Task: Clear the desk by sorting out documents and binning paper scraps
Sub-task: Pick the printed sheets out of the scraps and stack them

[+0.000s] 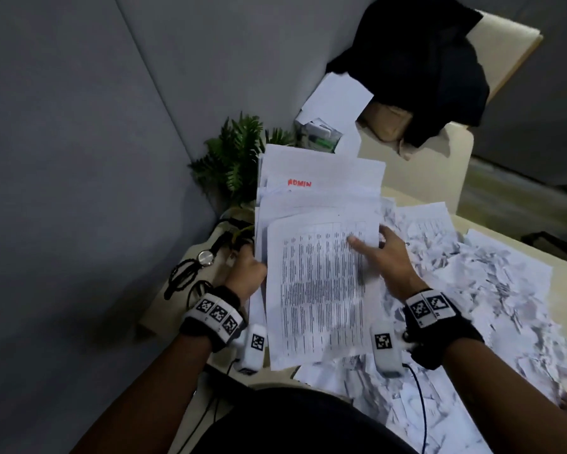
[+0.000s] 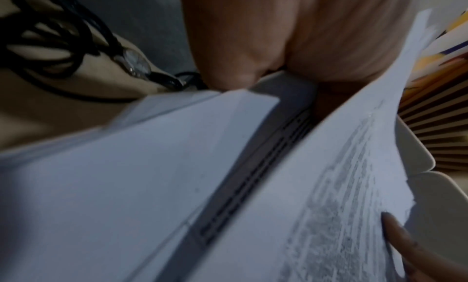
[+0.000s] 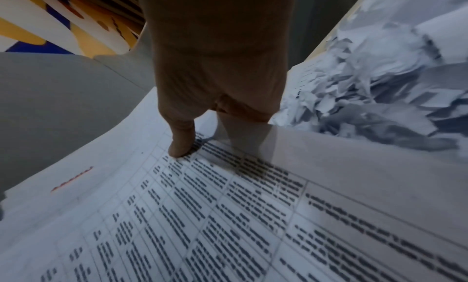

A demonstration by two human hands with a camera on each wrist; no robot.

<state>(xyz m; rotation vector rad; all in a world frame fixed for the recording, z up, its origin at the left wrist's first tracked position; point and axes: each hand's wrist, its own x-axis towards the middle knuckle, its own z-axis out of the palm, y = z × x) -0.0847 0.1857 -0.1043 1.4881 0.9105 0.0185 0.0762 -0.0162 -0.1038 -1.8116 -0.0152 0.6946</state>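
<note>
Both hands grip flat printed sheets; crumpled scraps beside.

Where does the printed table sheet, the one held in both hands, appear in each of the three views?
Head: the printed table sheet fills the centre, between the left hand and the right hand.
Left wrist: it runs along the right side.
Right wrist: it covers the lower half.
Shared landmark: the right thumb on its printed face, seen in the head and right wrist views.

My arms are bare. Each wrist wears a black band set with white blocks of square black-and-white markers — a white camera pod hangs under each, trailing a thin black cable.
</note>
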